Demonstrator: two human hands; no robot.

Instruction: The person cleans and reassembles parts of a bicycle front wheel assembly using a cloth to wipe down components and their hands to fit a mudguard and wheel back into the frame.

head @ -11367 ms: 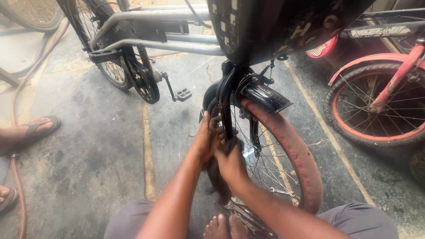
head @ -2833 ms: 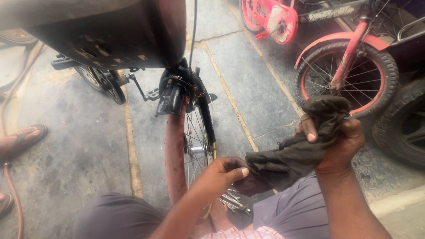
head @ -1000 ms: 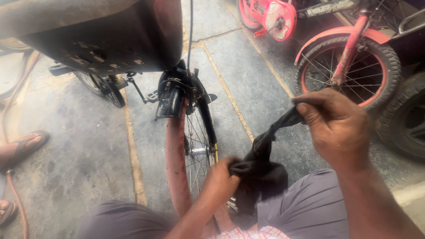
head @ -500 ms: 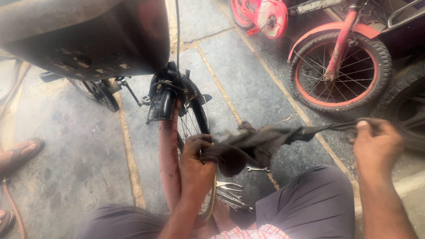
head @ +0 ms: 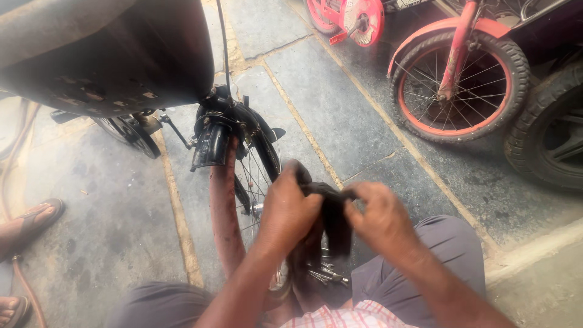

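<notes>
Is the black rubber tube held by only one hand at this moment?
No, both the left hand and the right hand grip the black rubber tube, in front of the bicycle wheel.

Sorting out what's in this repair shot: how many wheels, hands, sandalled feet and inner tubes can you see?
Wheels: 5 (brown-tyred wheel, pedal-side wheel, red-rimmed wheel, small red wheel, black tyre)
Hands: 2 (left hand, right hand)
Sandalled feet: 2 (upper, lower)
Inner tubes: 1 (black tube)
Total: 10
</notes>
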